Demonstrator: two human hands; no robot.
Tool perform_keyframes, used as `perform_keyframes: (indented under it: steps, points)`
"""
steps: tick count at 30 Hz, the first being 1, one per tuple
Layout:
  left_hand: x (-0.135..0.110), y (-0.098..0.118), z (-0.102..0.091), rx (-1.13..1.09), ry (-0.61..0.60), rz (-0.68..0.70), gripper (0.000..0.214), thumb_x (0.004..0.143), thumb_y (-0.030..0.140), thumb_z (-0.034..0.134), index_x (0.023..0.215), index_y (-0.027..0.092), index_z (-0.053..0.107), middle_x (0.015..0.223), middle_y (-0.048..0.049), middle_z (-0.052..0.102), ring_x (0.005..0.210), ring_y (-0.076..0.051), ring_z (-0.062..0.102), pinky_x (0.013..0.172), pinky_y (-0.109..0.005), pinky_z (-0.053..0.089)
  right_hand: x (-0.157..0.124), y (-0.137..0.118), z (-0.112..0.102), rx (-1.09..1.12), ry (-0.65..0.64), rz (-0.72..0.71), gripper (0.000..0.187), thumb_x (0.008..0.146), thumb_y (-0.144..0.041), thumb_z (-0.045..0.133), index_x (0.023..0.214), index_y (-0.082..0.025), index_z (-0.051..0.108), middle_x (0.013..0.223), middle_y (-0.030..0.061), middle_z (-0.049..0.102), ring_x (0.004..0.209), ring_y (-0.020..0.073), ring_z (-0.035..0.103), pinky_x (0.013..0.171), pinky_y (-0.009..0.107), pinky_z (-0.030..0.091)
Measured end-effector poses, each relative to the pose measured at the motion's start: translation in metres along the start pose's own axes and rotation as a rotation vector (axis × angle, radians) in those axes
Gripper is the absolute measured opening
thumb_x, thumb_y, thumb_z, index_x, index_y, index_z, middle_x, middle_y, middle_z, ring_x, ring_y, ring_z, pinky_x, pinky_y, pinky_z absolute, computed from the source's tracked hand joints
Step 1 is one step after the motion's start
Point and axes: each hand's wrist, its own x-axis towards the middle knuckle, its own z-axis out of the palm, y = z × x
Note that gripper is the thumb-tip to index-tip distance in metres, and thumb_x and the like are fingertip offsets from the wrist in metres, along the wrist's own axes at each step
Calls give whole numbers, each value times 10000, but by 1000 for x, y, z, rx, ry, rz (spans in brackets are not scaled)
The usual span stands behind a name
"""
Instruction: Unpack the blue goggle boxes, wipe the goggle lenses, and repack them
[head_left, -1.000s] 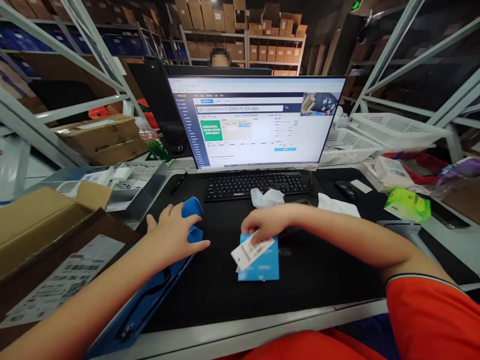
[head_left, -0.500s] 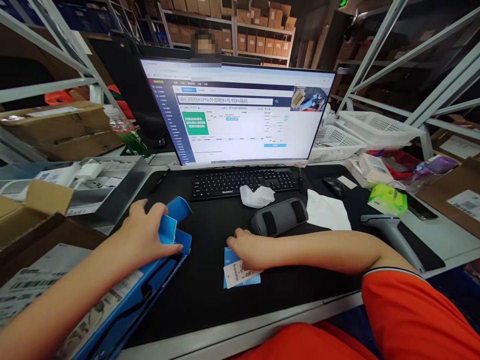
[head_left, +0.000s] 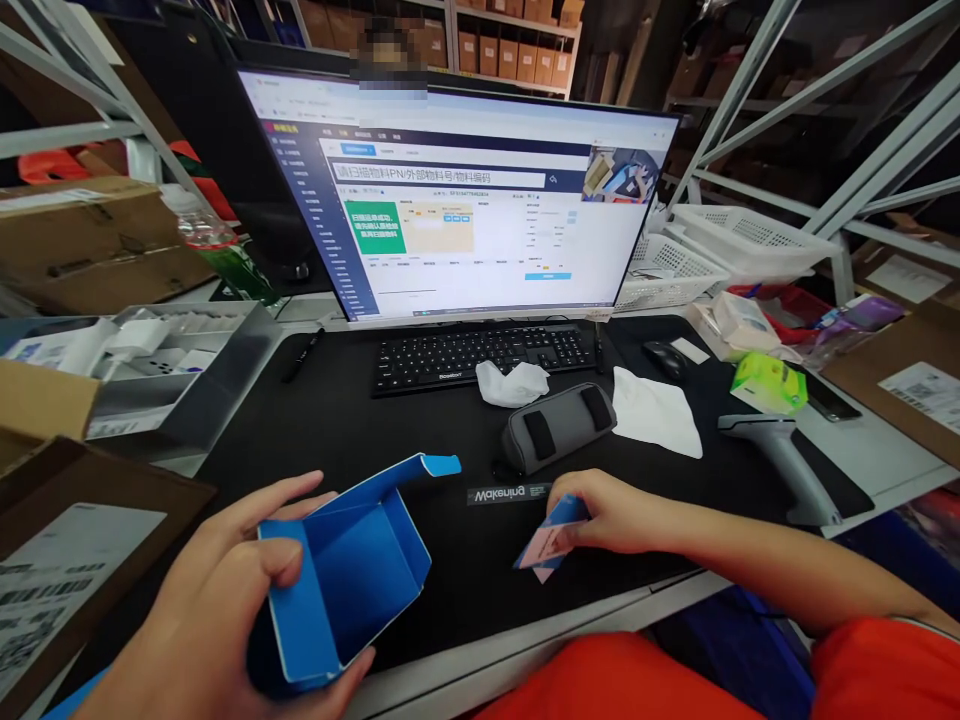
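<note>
My left hand (head_left: 247,600) is wrapped round a blue cardboard box (head_left: 360,560), its open end turned toward me and its flaps folded out. Inside, the visible walls are plain blue. Between the thumb and fingers of my right hand (head_left: 600,510) are folded leaflets (head_left: 553,540), blue and pale, tilted above the mat. Just behind them, the "Wakening" lettering (head_left: 499,495) shows on the black desk mat (head_left: 442,630). A grey padded case (head_left: 559,430) with two black patches lies beyond my right hand, touched by neither hand.
Crumpled white paper (head_left: 512,383) sits before the keyboard (head_left: 480,355). A white sheet (head_left: 656,412), a mouse (head_left: 666,360) and a handheld scanner (head_left: 784,465) lie to the right. A brown carton (head_left: 82,570) stands at the left, below a grey tray (head_left: 180,370). The monitor (head_left: 465,270) rises behind.
My left hand has brought the blue box rightward and turned its open end toward me. My right hand has lifted the leaflets off the mat and moved right, uncovering the lettering.
</note>
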Motion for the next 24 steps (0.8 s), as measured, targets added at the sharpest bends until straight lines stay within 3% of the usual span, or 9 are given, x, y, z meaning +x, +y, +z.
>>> perform_keyframes:
  steps: [3, 6, 9, 12, 16, 21, 24]
  points:
    - [4, 3, 2, -79, -65, -38, 453, 709, 541, 706, 947, 303, 402, 1329, -177, 549, 1228, -418, 580, 819, -654, 562, 3, 33, 10, -97, 299, 29, 391, 724, -196, 800, 1101, -151, 706, 1252, 120, 652, 1130, 263, 650, 981, 364, 525]
    - [8, -3, 9, -101, -97, -16, 442, 718, 529, 701, 937, 289, 401, 1296, -189, 562, 1239, -420, 565, 814, -645, 563, 11, 40, 12, -255, 274, -10, 376, 709, -189, 827, 1070, -145, 730, 1331, 153, 612, 1253, 305, 577, 1088, 400, 463]
    - [11, -15, 19, -68, -63, 98, 456, 705, 531, 712, 930, 282, 404, 1254, -202, 574, 1206, -437, 580, 740, -634, 583, 19, 35, 10, -404, 220, -51, 359, 726, -223, 840, 1052, -123, 728, 1272, 168, 634, 1202, 315, 594, 1029, 390, 492]
    - [14, -21, 22, -22, -38, 198, 484, 698, 548, 715, 956, 270, 416, 1283, -218, 550, 1140, -421, 617, 658, -580, 615, 23, 28, 11, -426, 209, -58, 294, 740, -194, 807, 1005, -109, 712, 1122, 149, 685, 1018, 274, 658, 876, 339, 521]
    - [16, -15, 14, 1, -94, 161, 466, 733, 539, 717, 949, 271, 402, 1325, -208, 537, 1131, -374, 633, 684, -519, 643, 24, 24, 16, -320, 162, -26, 190, 759, -175, 763, 929, -144, 684, 957, 75, 725, 839, 221, 679, 681, 265, 450]
    - [16, -9, 9, -6, -134, 106, 472, 737, 530, 721, 949, 274, 385, 1340, -200, 533, 1204, -378, 598, 743, -530, 645, 18, 16, 20, -315, 206, -9, 157, 761, -187, 757, 869, -167, 645, 856, 35, 716, 770, 201, 668, 598, 243, 355]
    - [15, -8, 10, -13, -120, 110, 464, 733, 518, 717, 963, 270, 399, 1335, -199, 537, 1205, -376, 599, 747, -538, 643, 5, 4, 16, -249, 220, -39, 162, 767, -196, 761, 862, -181, 631, 806, 3, 703, 720, 176, 661, 573, 229, 362]
